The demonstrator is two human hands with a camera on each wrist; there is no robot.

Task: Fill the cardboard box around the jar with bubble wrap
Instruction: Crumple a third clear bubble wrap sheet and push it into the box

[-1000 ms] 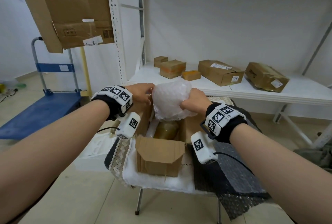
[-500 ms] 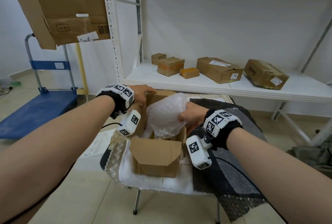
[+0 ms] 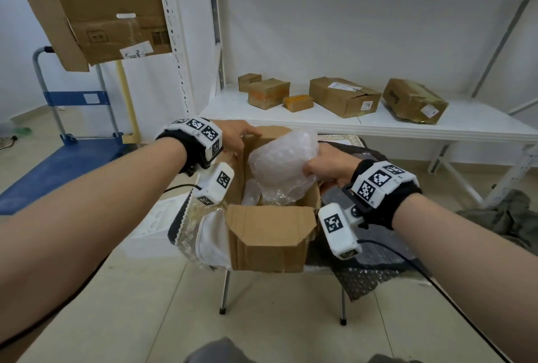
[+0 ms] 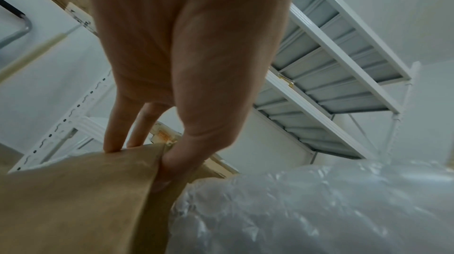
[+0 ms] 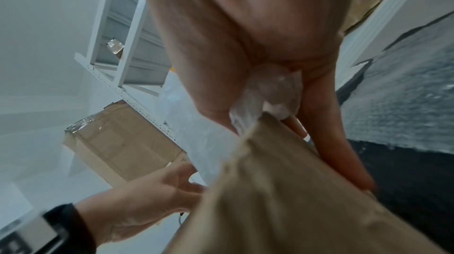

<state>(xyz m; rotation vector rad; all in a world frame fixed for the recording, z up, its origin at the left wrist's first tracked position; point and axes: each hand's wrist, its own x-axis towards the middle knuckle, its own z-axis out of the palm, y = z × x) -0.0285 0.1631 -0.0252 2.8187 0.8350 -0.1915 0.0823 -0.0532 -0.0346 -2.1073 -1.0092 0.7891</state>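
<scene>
A small metal-legged table (image 3: 224, 290), draped in white cloth (image 3: 212, 243) and dark bubble sheeting (image 3: 378, 263), stands on a pale tiled floor before white steel shelving (image 3: 378, 127) in a plain white storeroom. On it sits the open cardboard box (image 3: 267, 240), brown and creased, its near flap folded outward. A crumpled wad of clear bubble wrap (image 3: 282, 164) bulges from the box's mouth, half inside and half above the rim, covering whatever lies beneath; the jar cannot be seen. The person's right hand (image 3: 329, 164) clutches the wad from the right, fingers and thumb curled into the plastic, beside the box's right wall. The left hand (image 3: 235, 137) pinches the box's upright left flap (image 4: 81, 196) at its top edge, thumb on the inside and fingers outside. Five taped parcels (image 3: 343, 96) rest on the shelf behind. A blue platform trolley (image 3: 58, 159) is parked at left, beneath a large flattened carton (image 3: 96, 4) leaning from the shelving.
</scene>
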